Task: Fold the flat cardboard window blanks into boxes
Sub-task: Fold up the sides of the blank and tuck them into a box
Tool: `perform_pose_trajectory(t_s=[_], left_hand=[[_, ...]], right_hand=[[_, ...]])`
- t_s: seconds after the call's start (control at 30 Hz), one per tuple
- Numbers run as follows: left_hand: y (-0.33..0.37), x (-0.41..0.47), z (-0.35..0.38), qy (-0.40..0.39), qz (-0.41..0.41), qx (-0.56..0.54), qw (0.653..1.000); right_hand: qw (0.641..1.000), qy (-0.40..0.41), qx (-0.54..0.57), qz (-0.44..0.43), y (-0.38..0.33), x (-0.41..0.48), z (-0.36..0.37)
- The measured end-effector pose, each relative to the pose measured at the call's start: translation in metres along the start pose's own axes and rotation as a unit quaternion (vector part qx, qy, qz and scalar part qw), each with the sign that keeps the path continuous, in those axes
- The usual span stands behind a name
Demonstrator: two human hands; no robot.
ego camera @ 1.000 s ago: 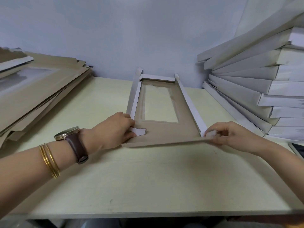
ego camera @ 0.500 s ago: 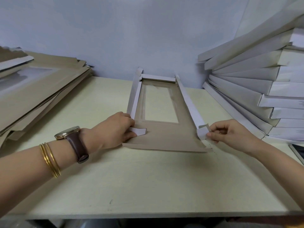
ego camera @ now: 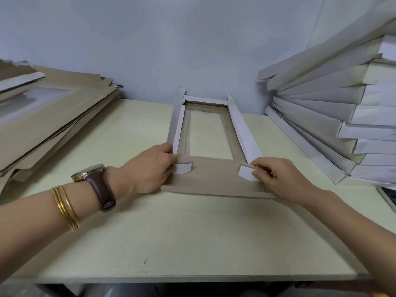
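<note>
We face a pale back wall (ego camera: pixel 150 50) and, below it, a cream table (ego camera: pixel 192 232) that fills most of the view. On the table's right side rises a leaning stack of folded white boxes (ego camera: pixel 334 108), and on its left side lies a fanned pile of flat brown blanks (ego camera: pixel 49 112), one of them showing its clear window. Between the two, in the middle of the table and running away from us toward the wall, sits the window blank (ego camera: pixel 214 181) we are working on, brown side up, its base flat on the table and its rectangular window (ego camera: pixel 210 136) showing the tabletop through it. Its left side wall (ego camera: pixel 176 123) and right side wall (ego camera: pixel 242 129) both stand up, white faces turned inward, and the short far wall (ego camera: pixel 205 100) is raised between them; the near flap lies flat. Our left hand (ego camera: pixel 150 168) grips the near end of the left side wall with curled fingers, the thumb tip against the left tab (ego camera: pixel 183 168), which is bent inward over the base. Our right hand (ego camera: pixel 278 176) pinches the right tab (ego camera: pixel 246 173) between thumb and forefinger at the near end of the right side wall. A brown-strapped watch (ego camera: pixel 94 174) and thin gold bangles (ego camera: pixel 65 207) ride on our left forearm.
</note>
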State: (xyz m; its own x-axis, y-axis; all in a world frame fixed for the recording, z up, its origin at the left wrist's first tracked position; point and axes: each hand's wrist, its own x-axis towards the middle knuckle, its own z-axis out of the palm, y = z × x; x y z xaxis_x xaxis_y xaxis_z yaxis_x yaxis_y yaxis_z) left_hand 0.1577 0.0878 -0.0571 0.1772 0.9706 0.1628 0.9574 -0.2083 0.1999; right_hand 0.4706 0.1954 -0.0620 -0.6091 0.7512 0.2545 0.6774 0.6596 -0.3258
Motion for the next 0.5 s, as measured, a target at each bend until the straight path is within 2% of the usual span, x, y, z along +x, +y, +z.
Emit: perform_pose_trajectory(t_s=[0.1,0.27,0.5], left_hand=[[-0.0010,0.0006,0.0031,0.008,0.008,0.005,1.000],[-0.0014,-0.0015,0.0095,0.043,0.000,-0.060,0.997],[-0.0041,-0.0010,0.0086,0.073,0.015,-0.091,0.993]], right_hand=[[0.999,0.011,0.048,0.006,0.0001,-0.0006,-0.0018],[1.000,0.004,-0.001,-0.023,-0.0021,-0.0021,-0.0007],[0.999,-0.011,0.012,-0.038,-0.0026,-0.0065,-0.0023]])
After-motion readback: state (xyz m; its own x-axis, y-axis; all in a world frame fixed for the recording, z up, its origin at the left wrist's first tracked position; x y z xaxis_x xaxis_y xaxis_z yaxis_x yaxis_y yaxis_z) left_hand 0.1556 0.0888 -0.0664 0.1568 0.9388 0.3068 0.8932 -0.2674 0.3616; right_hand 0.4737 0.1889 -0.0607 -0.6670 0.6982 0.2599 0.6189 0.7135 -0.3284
